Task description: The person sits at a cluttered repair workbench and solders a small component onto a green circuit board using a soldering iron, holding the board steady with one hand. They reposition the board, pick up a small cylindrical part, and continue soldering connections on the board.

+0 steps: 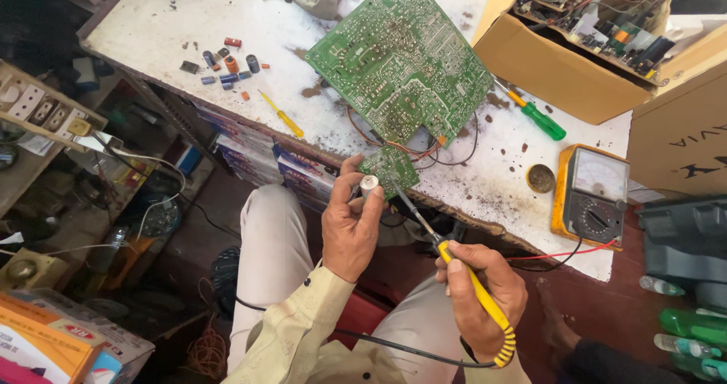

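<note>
The right hand is closed around a yellow-handled soldering iron, its thin metal tip touching a small green board. The left hand pinches that board and a small pale cylinder at the table edge. Beyond lie a large green circuit board, a green screwdriver, a yellow multimeter and loose capacitors.

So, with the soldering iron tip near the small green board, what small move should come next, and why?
Probably bring the soldering iron tip down onto the small board. The right hand aims it there, and the left hand steadies the board's edge at the table.
</note>
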A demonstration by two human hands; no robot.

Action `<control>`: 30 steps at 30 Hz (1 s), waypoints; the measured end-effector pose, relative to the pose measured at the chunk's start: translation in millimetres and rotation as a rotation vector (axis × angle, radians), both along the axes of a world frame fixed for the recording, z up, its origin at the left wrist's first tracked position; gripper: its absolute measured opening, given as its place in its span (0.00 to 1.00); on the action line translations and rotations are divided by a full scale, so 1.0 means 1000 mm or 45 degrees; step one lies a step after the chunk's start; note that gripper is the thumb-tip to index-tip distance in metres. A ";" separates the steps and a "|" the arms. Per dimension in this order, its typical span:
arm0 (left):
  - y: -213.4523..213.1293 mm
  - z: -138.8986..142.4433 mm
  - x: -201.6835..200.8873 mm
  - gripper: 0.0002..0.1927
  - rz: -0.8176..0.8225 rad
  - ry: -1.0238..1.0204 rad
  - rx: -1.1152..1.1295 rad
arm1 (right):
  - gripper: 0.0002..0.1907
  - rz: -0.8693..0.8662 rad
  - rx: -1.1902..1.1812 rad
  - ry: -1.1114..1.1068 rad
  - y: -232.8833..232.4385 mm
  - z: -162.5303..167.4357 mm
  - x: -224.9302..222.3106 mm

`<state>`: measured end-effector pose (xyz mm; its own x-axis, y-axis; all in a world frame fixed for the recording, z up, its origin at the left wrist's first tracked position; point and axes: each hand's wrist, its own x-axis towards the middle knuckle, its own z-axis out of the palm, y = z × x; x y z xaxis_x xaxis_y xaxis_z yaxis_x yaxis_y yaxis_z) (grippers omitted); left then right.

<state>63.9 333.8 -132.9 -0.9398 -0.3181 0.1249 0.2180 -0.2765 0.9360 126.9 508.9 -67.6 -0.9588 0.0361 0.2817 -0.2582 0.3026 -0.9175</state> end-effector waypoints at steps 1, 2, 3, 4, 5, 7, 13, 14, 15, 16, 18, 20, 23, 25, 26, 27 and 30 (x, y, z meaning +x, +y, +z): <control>0.000 0.000 0.000 0.11 0.004 0.004 0.008 | 0.09 0.003 -0.012 -0.006 0.000 0.000 0.000; 0.001 0.000 0.000 0.11 0.009 0.007 0.016 | 0.08 0.006 -0.025 -0.013 -0.001 -0.001 -0.001; 0.002 0.000 0.000 0.11 0.011 0.012 0.016 | 0.09 0.006 -0.021 -0.014 -0.001 -0.001 -0.001; 0.002 -0.001 0.000 0.11 0.013 0.018 0.017 | 0.09 0.006 -0.018 -0.015 -0.001 -0.001 -0.002; 0.002 -0.001 0.000 0.11 0.016 0.023 0.019 | 0.09 0.007 -0.013 -0.015 -0.001 -0.001 -0.002; 0.003 -0.002 0.000 0.11 0.007 0.018 0.059 | 0.09 0.015 -0.027 -0.032 -0.001 -0.002 -0.003; 0.004 -0.006 -0.001 0.11 -0.007 0.039 0.107 | 0.09 0.033 0.007 0.001 -0.003 -0.002 -0.006; 0.004 -0.006 -0.002 0.11 -0.010 0.043 0.120 | 0.09 0.038 0.006 0.003 -0.004 -0.002 -0.007; 0.004 -0.006 -0.002 0.11 -0.015 0.045 0.129 | 0.08 0.040 0.006 0.007 -0.005 -0.001 -0.007; 0.004 -0.007 -0.002 0.11 -0.019 0.046 0.138 | 0.08 0.043 0.005 0.011 -0.005 -0.001 -0.007; 0.004 -0.007 -0.002 0.11 -0.017 0.051 0.136 | 0.08 0.047 0.004 0.013 -0.006 0.000 -0.008; 0.004 -0.006 -0.002 0.11 -0.006 0.058 0.115 | 0.09 0.051 0.004 0.010 -0.007 0.000 -0.008; 0.004 -0.007 -0.002 0.11 -0.002 0.041 0.091 | 0.09 0.061 0.016 0.016 -0.009 -0.002 -0.010; 0.003 -0.007 -0.002 0.11 -0.006 0.043 0.092 | 0.09 0.051 0.010 0.011 -0.011 -0.004 -0.012; 0.003 -0.008 -0.002 0.11 -0.008 0.044 0.093 | 0.09 0.046 0.008 0.008 -0.012 -0.005 -0.012; 0.003 -0.008 -0.002 0.11 -0.009 0.042 0.096 | 0.09 0.046 0.007 0.013 -0.012 -0.006 -0.013; 0.003 -0.008 -0.003 0.11 -0.006 0.035 0.093 | 0.09 0.050 0.006 0.024 -0.014 -0.008 -0.015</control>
<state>61.1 337.0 -141.2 -0.9379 -0.3226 0.1276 0.2420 -0.3451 0.9068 112.0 495.2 -75.7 -0.9541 -0.0030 0.2995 -0.2869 0.2958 -0.9111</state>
